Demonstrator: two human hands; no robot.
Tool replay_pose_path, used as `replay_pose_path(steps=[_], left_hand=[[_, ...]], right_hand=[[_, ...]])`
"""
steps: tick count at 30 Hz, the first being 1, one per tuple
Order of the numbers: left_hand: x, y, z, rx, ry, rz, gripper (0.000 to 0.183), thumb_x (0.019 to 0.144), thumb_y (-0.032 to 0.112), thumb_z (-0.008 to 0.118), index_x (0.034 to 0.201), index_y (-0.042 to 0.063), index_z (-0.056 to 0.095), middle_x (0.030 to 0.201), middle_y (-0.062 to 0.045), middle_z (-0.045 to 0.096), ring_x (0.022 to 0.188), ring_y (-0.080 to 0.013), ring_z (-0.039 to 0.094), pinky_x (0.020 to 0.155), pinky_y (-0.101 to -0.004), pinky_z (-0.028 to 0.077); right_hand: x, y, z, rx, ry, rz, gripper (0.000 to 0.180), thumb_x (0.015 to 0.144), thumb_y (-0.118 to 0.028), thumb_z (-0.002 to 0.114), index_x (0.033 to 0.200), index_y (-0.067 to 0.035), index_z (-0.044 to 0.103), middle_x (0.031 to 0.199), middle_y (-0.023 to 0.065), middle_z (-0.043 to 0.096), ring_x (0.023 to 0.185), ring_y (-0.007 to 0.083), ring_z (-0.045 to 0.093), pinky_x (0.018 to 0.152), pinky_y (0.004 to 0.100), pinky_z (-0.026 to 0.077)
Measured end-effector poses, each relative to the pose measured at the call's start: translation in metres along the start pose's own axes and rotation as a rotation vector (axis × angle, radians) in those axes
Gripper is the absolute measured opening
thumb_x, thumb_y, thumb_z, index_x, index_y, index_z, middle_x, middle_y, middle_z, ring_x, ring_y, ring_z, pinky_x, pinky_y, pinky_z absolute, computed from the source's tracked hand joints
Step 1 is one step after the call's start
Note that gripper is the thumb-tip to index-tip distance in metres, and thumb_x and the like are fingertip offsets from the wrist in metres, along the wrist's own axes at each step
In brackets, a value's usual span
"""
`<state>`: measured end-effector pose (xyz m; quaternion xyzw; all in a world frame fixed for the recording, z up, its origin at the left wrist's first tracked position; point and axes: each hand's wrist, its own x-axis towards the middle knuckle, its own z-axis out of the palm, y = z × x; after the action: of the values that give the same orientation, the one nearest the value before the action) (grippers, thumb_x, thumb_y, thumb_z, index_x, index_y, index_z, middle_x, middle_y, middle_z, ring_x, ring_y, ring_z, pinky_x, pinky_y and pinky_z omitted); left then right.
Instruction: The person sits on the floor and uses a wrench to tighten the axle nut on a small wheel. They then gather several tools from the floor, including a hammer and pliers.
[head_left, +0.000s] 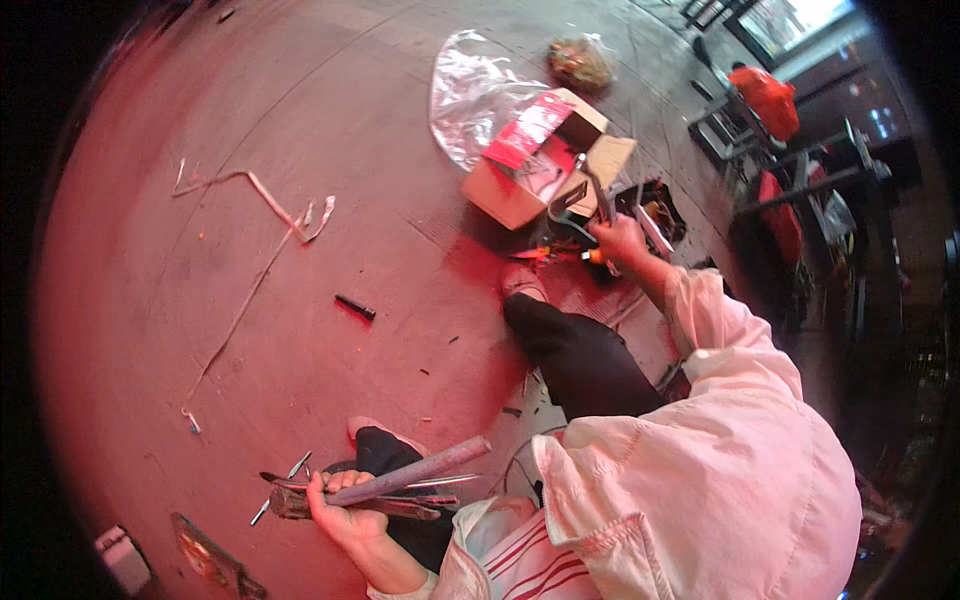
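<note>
My left hand (349, 506) is wrapped around a bundle of tools low in the view. A thick, greyish round handle (420, 471) sticks out of it, with thin metal rods (442, 481) alongside. A blocky, worn piece (290, 503), perhaps a hammer head, shows at the other end. Out to the side, my right hand (622, 240) grips a dark, long metal tool (600, 191) whose exact kind I cannot tell. It is beside an open cardboard box (504, 196) with papers inside. Tools with orange handles (592, 256) lie below that hand.
A black cylindrical piece (355, 307) and a long crumpled strip (262, 274) lie on the floor. Silvery plastic sheeting (480, 90) and a filled clear bag (579, 64) are behind the box. Metal racks (810, 180) stand at the far side, near an orange bag (763, 101).
</note>
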<state>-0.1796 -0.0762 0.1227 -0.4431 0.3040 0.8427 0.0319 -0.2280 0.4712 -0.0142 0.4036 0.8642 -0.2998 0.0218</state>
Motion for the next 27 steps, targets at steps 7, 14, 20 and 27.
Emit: replay_pose_path(steps=[7,14,20,27], left_hand=[[0.004,-0.021,0.004,0.17,0.047,-0.135,0.026,0.078,0.021,0.063,0.065,0.015,0.042,0.058,0.002,0.04,0.055,-0.0134,0.042,0.055,-0.0292,0.036],[0.0,-0.041,0.038,0.196,-0.023,-0.172,0.027,0.076,0.019,0.062,0.061,0.016,0.039,0.057,0.001,0.04,0.054,-0.0155,0.042,0.056,-0.0309,0.036],[0.018,-0.062,0.055,0.147,-0.137,-0.374,0.028,0.079,0.019,0.061,0.061,0.015,0.041,0.057,0.002,0.041,0.054,-0.0159,0.041,0.055,-0.0326,0.036],[0.012,-0.077,0.064,0.115,-0.031,-0.283,0.023,0.079,0.016,0.061,0.064,0.013,0.044,0.06,0.002,0.044,0.057,-0.016,0.043,0.057,-0.0338,0.037]], right_hand=[[-0.013,0.09,-0.069,0.195,0.117,0.159,0.03,0.075,-0.027,0.068,0.077,0.002,0.068,0.063,0.0049,0.061,0.054,0.0111,0.055,0.05,0.0298,0.042],[-0.055,0.115,-0.079,0.329,0.285,0.307,0.03,0.076,-0.028,0.066,0.078,0.003,0.066,0.064,0.0068,0.062,0.058,0.0142,0.059,0.053,0.0333,0.045],[0.014,0.056,-0.048,0.168,0.357,0.149,0.044,0.075,-0.041,0.067,0.075,0.003,0.066,0.065,0.01,0.064,0.057,0.0171,0.061,0.055,0.035,0.047],[0.092,-0.011,-0.001,-0.038,0.28,0.166,0.062,0.069,-0.057,0.069,0.085,0.002,0.069,0.08,0.021,0.068,0.079,0.0332,0.067,0.073,0.0435,0.049]])
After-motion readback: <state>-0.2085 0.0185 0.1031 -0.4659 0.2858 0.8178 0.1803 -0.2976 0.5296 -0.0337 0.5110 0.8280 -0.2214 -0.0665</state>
